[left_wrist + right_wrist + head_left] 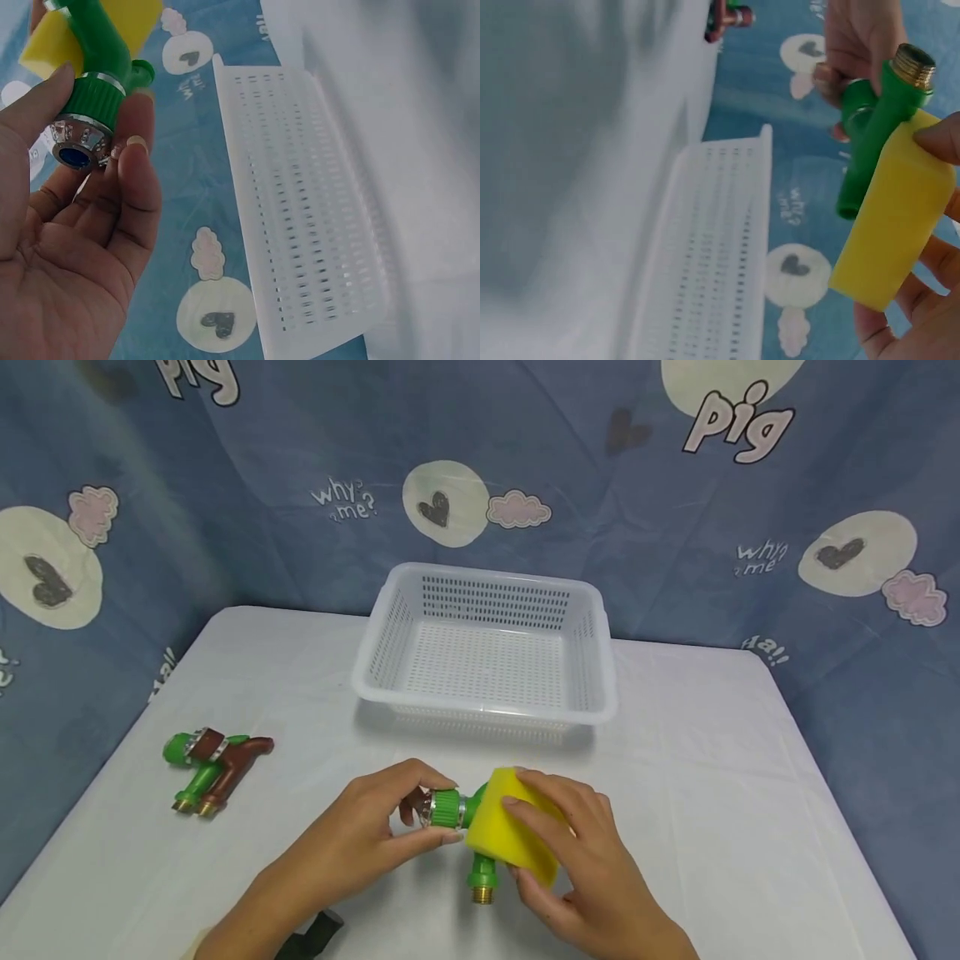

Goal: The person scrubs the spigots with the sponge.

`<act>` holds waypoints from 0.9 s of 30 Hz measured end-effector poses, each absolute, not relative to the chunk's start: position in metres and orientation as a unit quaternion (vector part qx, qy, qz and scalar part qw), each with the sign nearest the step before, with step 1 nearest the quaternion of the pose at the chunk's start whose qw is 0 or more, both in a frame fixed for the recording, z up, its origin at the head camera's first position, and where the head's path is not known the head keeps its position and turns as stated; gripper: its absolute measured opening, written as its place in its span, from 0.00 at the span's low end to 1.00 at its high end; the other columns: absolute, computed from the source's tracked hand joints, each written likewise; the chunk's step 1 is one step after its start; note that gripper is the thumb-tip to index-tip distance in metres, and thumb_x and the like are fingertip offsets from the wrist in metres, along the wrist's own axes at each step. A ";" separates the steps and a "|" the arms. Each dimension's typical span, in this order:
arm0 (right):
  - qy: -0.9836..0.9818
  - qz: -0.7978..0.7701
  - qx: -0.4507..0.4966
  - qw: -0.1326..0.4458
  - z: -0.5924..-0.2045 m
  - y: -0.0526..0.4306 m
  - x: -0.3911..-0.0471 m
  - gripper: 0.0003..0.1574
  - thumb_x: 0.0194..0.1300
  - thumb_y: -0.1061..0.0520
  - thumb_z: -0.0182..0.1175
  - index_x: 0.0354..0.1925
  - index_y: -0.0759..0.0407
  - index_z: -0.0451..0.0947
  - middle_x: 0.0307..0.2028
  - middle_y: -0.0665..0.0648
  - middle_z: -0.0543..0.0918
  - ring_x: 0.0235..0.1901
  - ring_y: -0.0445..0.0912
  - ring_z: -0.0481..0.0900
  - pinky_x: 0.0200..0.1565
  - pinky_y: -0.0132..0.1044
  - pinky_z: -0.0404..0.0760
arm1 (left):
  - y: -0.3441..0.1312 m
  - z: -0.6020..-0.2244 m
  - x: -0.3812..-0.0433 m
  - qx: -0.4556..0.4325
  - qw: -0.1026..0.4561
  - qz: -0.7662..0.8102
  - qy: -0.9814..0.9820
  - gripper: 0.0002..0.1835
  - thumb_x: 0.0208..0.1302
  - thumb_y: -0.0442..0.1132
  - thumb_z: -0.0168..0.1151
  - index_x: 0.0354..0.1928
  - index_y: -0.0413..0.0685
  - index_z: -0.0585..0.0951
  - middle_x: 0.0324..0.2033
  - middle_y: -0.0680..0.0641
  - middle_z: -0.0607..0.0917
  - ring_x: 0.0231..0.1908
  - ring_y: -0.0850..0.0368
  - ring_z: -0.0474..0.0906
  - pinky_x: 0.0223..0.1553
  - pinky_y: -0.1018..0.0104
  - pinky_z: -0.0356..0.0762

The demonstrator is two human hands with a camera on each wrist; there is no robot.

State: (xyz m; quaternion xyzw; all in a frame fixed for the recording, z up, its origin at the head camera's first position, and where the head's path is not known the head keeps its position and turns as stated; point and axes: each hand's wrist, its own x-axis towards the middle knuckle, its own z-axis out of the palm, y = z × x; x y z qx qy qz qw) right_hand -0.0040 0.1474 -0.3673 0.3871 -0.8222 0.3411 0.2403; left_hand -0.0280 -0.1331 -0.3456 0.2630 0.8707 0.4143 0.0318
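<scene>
A green plastic tap (447, 808) with a brass threaded end is held above the white table in front of the basket. My left hand (375, 818) grips it by the ribbed green collar with thumb and fingers; the collar's silver ring and dark opening show in the left wrist view. In my right hand (592, 860) is a yellow sponge (498, 827), pinched between thumb and fingers. The sponge (892, 217) lies against the tap's body (877, 131) and hides part of it in the head view. The brass end points toward me.
A white perforated plastic basket (483, 708) stands at the back middle of the white-covered table (735, 793). At the left lie a brown tap (238, 767) and a green tap (197, 785), close together. A blue printed cloth (300, 560) hangs behind.
</scene>
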 end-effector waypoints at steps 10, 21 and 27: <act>-0.852 0.311 0.325 0.267 -0.375 0.157 -0.009 0.28 0.76 0.48 0.51 0.66 0.59 0.78 0.68 0.62 0.75 0.61 0.57 0.73 0.52 0.47 0.66 | -0.133 -0.353 -0.027 0.301 0.008 0.440 0.846 0.21 0.61 0.50 0.78 0.53 0.64 0.80 0.40 0.66 0.81 0.36 0.65 0.78 0.35 0.68 0.82; -0.825 0.348 0.379 0.235 -0.376 0.146 0.002 0.28 0.79 0.46 0.50 0.67 0.61 0.76 0.70 0.65 0.72 0.64 0.58 0.70 0.71 0.39 0.62 | -0.131 -0.358 -0.031 0.294 -0.005 0.453 0.842 0.23 0.59 0.45 0.80 0.52 0.65 0.79 0.43 0.66 0.82 0.34 0.64 0.77 0.32 0.68 0.82; -0.842 0.329 0.345 0.253 -0.382 0.152 -0.005 0.27 0.79 0.50 0.49 0.67 0.63 0.75 0.70 0.66 0.70 0.64 0.60 0.69 0.72 0.32 0.62 | -0.132 -0.358 -0.032 0.305 -0.011 0.482 0.821 0.23 0.60 0.42 0.80 0.53 0.65 0.78 0.44 0.64 0.82 0.35 0.63 0.78 0.34 0.70 0.81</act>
